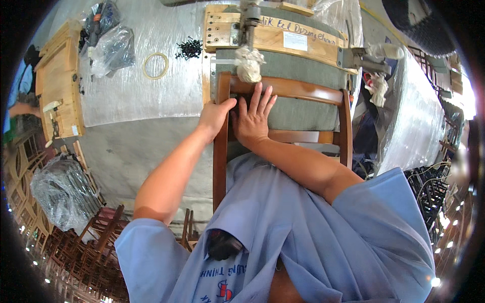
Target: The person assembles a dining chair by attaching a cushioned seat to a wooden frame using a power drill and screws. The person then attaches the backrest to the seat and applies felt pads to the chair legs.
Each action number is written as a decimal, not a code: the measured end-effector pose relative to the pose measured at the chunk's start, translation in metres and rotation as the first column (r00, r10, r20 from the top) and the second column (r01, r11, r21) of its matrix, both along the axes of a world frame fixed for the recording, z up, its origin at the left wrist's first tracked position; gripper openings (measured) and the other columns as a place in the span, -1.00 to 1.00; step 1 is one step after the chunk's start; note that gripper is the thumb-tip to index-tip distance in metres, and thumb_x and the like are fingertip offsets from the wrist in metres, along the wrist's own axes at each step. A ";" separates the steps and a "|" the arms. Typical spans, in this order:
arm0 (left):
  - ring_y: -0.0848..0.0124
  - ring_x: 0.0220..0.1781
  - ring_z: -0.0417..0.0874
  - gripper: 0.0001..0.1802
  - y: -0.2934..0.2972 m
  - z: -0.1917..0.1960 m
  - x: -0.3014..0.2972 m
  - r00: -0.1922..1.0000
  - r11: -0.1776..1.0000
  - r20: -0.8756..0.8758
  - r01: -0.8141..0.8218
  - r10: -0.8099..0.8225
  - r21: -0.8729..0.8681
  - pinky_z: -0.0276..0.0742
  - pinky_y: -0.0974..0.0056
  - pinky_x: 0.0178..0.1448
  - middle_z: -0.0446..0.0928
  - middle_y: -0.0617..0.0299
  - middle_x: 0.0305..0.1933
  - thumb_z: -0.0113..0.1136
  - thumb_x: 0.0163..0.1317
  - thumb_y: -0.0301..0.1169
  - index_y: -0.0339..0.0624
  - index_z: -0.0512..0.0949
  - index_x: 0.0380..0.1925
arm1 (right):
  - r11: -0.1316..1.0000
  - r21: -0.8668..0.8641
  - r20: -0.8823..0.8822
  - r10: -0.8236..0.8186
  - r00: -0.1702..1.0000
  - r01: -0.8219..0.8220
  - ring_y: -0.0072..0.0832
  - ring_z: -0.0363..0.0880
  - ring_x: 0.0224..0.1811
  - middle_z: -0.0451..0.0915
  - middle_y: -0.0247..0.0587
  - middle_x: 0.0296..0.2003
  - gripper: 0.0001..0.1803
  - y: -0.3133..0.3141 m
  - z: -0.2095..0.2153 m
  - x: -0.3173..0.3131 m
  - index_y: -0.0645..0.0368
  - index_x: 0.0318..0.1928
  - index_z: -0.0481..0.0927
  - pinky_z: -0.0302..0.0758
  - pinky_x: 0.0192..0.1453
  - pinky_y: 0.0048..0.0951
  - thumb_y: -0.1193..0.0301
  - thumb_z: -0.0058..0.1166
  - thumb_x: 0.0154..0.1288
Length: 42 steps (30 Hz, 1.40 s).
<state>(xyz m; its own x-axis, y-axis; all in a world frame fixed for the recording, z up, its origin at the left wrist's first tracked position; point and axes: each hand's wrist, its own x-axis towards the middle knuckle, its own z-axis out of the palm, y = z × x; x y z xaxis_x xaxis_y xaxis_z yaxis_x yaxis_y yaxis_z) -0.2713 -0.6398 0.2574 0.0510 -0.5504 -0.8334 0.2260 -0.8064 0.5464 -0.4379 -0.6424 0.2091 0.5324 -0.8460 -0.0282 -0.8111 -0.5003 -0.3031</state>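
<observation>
A brown wooden chair frame (303,91) lies in front of me, its curved top rail at the far side and its posts running toward my body. My left hand (214,117) is closed round the left post near the top corner, thumb on the post. Just inside that corner, my right hand (253,118) is stretched flat with fingers spread, its fingertips at the top rail. Beyond the fingertips hangs a metal clamp rod (248,30) ending in a cloth-wrapped pad (249,65). What lies under my right palm is hidden.
A wooden jig board (273,35) crosses behind the chair, with another padded clamp (361,58) at its right. On the plastic-covered bench (116,101) are a tape ring (155,66), black screws (189,48) and a plastic bag (113,50). Another person's arm (25,109) shows far left.
</observation>
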 end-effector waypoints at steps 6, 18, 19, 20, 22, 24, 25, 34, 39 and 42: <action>0.27 -0.22 0.73 -0.45 0.015 -0.029 -0.011 0.981 0.981 0.044 -0.189 0.191 -0.047 0.61 0.14 -0.11 0.74 0.07 -0.22 0.42 0.16 -0.14 -0.42 0.68 -0.02 | 0.999 -0.037 -0.040 0.021 0.999 -0.022 0.68 -0.38 0.56 -0.19 0.56 0.56 -0.46 0.003 -0.003 0.002 0.26 0.25 0.50 -0.37 0.49 0.72 0.18 -0.02 0.41; 0.26 -0.02 0.72 -0.28 0.013 -0.047 -0.003 0.973 0.997 0.223 -0.050 0.061 -0.052 0.57 0.21 0.07 0.72 -0.03 -0.02 0.38 0.22 0.02 -0.56 0.65 0.01 | 0.966 0.153 0.244 0.167 0.955 -0.207 0.19 0.34 0.31 0.45 0.19 0.18 -0.59 -0.073 0.073 -0.047 0.26 0.08 0.49 0.27 0.37 0.16 0.39 0.23 0.27; 0.25 0.00 0.71 -0.26 0.012 -0.043 -0.004 0.972 0.997 0.230 -0.043 0.055 -0.057 0.56 0.20 0.09 0.72 -0.04 -0.01 0.38 0.22 0.03 -0.57 0.65 0.02 | 0.989 0.007 0.276 0.143 0.950 -0.150 0.12 0.40 0.18 0.49 0.10 0.04 -0.64 -0.095 0.073 -0.053 0.26 0.04 0.49 0.31 0.26 0.09 0.41 0.22 0.28; 0.24 0.01 0.71 -0.25 0.012 -0.036 -0.005 0.970 0.998 0.238 -0.032 0.045 -0.056 0.56 0.19 0.11 0.71 -0.05 0.00 0.39 0.21 0.05 -0.58 0.64 0.02 | 0.988 -0.132 0.313 0.121 0.942 -0.083 0.04 0.46 0.04 0.52 0.00 -0.09 -0.69 -0.115 0.070 -0.054 0.25 -0.01 0.49 0.35 0.15 0.03 0.44 0.21 0.29; 0.23 0.04 0.70 -0.22 0.011 -0.028 -0.008 0.966 0.998 0.254 -0.027 0.039 -0.051 0.54 0.18 0.14 0.70 -0.07 0.02 0.39 0.20 0.06 -0.59 0.63 0.03 | 0.991 -0.116 0.309 0.097 0.946 -0.064 0.07 0.40 0.20 0.48 0.06 0.07 -0.61 -0.148 0.076 -0.042 0.25 0.10 0.48 0.28 0.31 0.11 0.35 0.15 0.32; 0.22 0.06 0.69 -0.20 0.009 -0.023 -0.011 0.962 0.999 0.271 -0.033 0.043 -0.042 0.53 0.17 0.16 0.69 -0.08 0.03 0.40 0.19 0.06 -0.60 0.62 0.05 | 0.986 -0.151 0.181 0.093 0.979 -0.066 0.11 0.27 0.38 0.40 0.14 0.23 -0.50 -0.163 0.062 -0.021 0.27 0.20 0.45 0.16 0.43 0.22 0.29 0.16 0.34; 0.22 0.06 0.69 -0.20 0.011 -0.025 -0.012 0.965 0.999 0.260 -0.021 0.028 -0.033 0.53 0.17 0.16 0.69 -0.09 0.03 0.40 0.19 0.07 -0.60 0.62 0.05 | 0.983 -0.168 0.117 0.092 0.989 -0.072 0.13 0.21 0.47 0.36 0.18 0.31 -0.45 -0.161 0.055 -0.010 0.28 0.24 0.43 0.11 0.49 0.28 0.26 0.16 0.34; 0.18 -0.11 0.71 -0.25 0.019 -0.051 -0.001 0.954 1.000 0.300 -0.002 -0.007 0.028 0.58 0.16 0.02 0.69 -0.05 0.00 0.43 0.14 0.03 -0.48 0.64 0.08 | 0.973 -0.091 -0.212 0.191 0.958 -0.214 0.46 -0.33 0.63 -0.15 0.42 0.59 -0.16 -0.136 0.028 0.027 0.36 0.48 0.22 -0.35 0.48 0.70 0.02 -0.01 0.40; 0.17 -0.12 0.63 -0.29 0.007 -0.018 -0.005 0.982 0.990 0.153 -0.125 0.113 0.070 0.55 0.05 -0.04 0.63 0.00 -0.04 0.44 0.12 -0.01 -0.37 0.60 0.12 | 0.964 -0.014 -0.330 0.245 0.912 -0.264 0.50 -0.38 0.62 -0.21 0.43 0.59 -0.22 -0.142 0.038 0.032 0.30 0.51 0.28 -0.31 0.50 0.66 0.01 -0.14 0.47; 0.18 -0.06 0.61 -0.27 -0.005 0.017 -0.004 0.992 0.973 0.098 -0.102 0.083 0.209 0.53 0.05 -0.03 0.61 -0.02 -0.02 0.45 0.10 -0.02 -0.35 0.59 0.13 | 0.948 -0.029 -0.330 0.289 0.899 -0.316 0.52 -0.32 0.61 -0.14 0.49 0.56 -0.22 -0.147 0.038 0.032 0.29 0.49 0.27 -0.30 0.53 0.59 0.02 -0.10 0.44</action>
